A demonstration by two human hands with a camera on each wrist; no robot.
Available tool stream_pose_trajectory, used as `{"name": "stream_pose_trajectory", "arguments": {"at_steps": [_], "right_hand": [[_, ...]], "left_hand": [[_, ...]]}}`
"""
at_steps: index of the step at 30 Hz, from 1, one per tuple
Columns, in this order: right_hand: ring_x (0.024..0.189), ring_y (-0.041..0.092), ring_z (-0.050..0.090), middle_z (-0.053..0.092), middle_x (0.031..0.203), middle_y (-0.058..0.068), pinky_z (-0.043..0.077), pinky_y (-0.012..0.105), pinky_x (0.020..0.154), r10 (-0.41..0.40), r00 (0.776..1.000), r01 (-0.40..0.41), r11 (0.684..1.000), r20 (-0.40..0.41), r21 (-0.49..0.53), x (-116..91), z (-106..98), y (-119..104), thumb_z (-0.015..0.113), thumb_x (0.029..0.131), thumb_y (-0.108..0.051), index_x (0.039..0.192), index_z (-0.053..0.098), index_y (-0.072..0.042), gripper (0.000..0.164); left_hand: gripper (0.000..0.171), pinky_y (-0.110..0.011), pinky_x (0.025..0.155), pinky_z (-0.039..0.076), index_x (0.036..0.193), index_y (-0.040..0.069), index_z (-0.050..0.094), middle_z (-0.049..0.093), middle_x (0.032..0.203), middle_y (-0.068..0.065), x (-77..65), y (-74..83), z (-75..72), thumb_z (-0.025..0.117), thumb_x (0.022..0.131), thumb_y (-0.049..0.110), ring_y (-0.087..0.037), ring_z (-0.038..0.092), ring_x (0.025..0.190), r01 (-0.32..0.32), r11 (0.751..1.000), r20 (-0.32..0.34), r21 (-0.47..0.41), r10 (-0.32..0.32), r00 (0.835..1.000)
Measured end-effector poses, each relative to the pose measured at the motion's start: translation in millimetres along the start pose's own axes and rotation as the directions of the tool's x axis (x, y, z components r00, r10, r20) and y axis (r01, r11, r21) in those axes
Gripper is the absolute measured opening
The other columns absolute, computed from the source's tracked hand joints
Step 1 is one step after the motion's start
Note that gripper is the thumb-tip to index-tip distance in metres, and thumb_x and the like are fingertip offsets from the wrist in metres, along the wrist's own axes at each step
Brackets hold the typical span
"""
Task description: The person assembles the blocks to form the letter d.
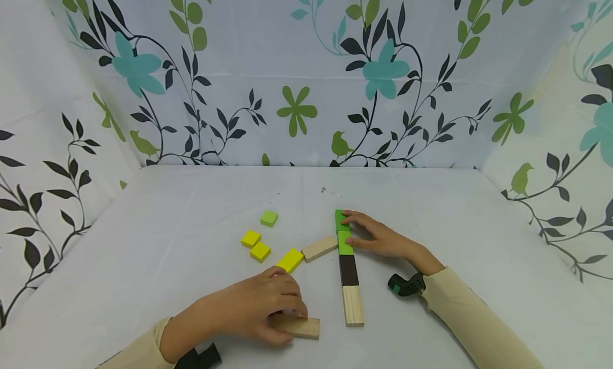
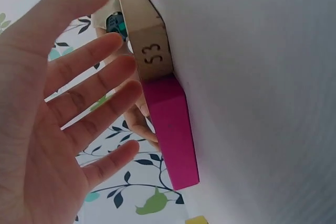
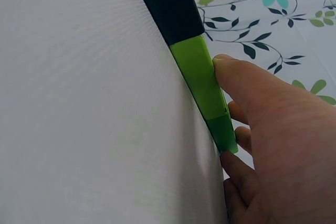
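My left hand (image 1: 254,305) hovers over a plain wooden block (image 1: 306,327), thumb on the near side and fingers on the far side. In the left wrist view its fingers are spread and fairly straight beside the wooden block (image 2: 151,51), marked 53, and a pink block (image 2: 170,135) touching it. The head view mostly hides the pink block. My right hand (image 1: 383,238) lies right of a straight row. Its index finger touches the dark green block (image 1: 339,220); its thumb touches the light green block (image 1: 344,244). A dark brown block (image 1: 348,270) and a wooden block (image 1: 353,306) continue the row.
A yellow block (image 1: 290,261) and a wooden block (image 1: 320,248) run diagonally to the row. Two yellow blocks (image 1: 251,238) (image 1: 261,252) and a lime green block (image 1: 269,218) lie loose at the left. Patterned cloth (image 1: 297,76) hangs behind the white table (image 1: 431,209).
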State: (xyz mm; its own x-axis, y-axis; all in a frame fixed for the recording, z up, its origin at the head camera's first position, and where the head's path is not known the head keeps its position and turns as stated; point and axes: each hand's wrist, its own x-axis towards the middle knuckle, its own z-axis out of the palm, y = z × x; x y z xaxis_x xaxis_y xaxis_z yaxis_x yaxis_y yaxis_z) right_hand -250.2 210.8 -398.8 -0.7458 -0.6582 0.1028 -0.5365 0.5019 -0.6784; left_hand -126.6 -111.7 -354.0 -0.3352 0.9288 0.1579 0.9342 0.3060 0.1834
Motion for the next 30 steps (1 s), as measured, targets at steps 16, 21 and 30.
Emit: {"name": "stream_pose_trajectory", "arguments": {"at_steps": [16, 21, 30], "right_hand": [[0.147, 0.034, 0.021, 0.03, 0.157, 0.01, 0.02, 0.057, 0.115, -0.014, 1.0, 0.014, 1.0, 0.007, 0.003, -0.6, 0.3, -1.1, 0.063, 0.096, -0.026, 0.136, 0.049, -0.013, 0.046], [0.147, 0.034, 0.021, 0.03, 0.157, 0.01, 0.02, 0.056, 0.115, -0.013, 1.0, 0.013, 1.0, 0.006, 0.011, -0.5, 0.5, -1.8, 0.064, 0.095, -0.025, 0.136, 0.049, -0.013, 0.045], [0.147, 0.034, 0.021, 0.03, 0.157, 0.01, 0.02, 0.056, 0.115, -0.017, 1.0, 0.017, 1.0, -0.002, 0.004, -0.8, 0.6, -2.0, 0.063, 0.096, -0.025, 0.136, 0.048, -0.013, 0.045]], "left_hand": [[0.022, -0.038, 0.094, 0.049, 0.106, 0.017, 0.069, 0.066, 0.103, 0.008, -20.3, -37.2, -16.7, 0.069, 0.091, 0.034, -0.008, 0.058, 0.099, 0.149, 0.989, -0.179, -0.008, -0.147, 0.973], [0.023, -0.037, 0.09, 0.049, 0.109, 0.014, 0.069, 0.065, 0.104, 0.004, -29.2, -54.6, -18.3, 0.072, 0.087, 0.021, -0.012, 0.058, 0.098, 0.208, 0.977, -0.199, 0.037, -0.197, 0.96], [0.03, -0.044, 0.094, 0.049, 0.113, 0.011, 0.067, 0.063, 0.117, -0.002, -36.9, -69.5, -13.9, 0.074, 0.084, 0.012, -0.02, 0.06, 0.107, 0.285, 0.956, -0.156, 0.07, -0.271, 0.95]]}}
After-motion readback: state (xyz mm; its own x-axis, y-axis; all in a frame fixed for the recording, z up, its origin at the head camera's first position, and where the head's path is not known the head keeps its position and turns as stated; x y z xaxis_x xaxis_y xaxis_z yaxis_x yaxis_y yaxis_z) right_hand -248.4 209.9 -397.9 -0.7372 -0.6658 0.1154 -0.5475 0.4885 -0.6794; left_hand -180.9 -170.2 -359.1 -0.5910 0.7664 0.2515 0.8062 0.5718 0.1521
